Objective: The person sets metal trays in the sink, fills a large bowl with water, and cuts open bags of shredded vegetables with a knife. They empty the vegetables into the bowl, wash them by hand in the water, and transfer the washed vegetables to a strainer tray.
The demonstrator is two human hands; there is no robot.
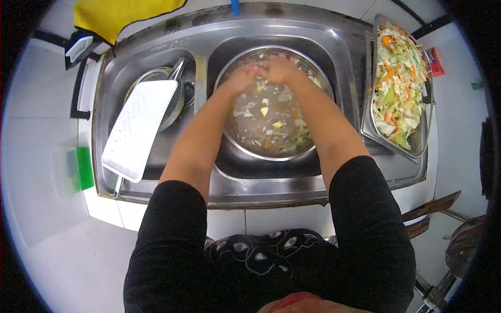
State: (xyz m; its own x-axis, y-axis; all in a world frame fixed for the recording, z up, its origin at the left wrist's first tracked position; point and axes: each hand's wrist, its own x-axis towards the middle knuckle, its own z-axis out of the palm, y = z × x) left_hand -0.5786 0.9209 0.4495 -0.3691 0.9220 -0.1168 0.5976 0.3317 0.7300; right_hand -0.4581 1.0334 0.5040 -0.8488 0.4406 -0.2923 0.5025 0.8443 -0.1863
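Note:
A large round metal bowl [271, 157] sits in the right sink basin, full of cloudy water with bits of cut vegetables [301, 135] in it. My left hand [241, 78] and my right hand [279, 69] reach into the far side of this bowl, close together. Their fingers are partly under the water and blurred, so what they hold, if anything, is hidden. A few pale yellow pieces [264, 111] float nearer the middle. Both forearms pass over the bowl's near rim.
To the right, a metal mesh basket [429, 94] holds shredded cabbage and carrot [397, 78]. A white plastic tray [138, 130] lies across the left basin, partly over another metal bowl [177, 108]. A yellow cloth [122, 18] hangs at the back left.

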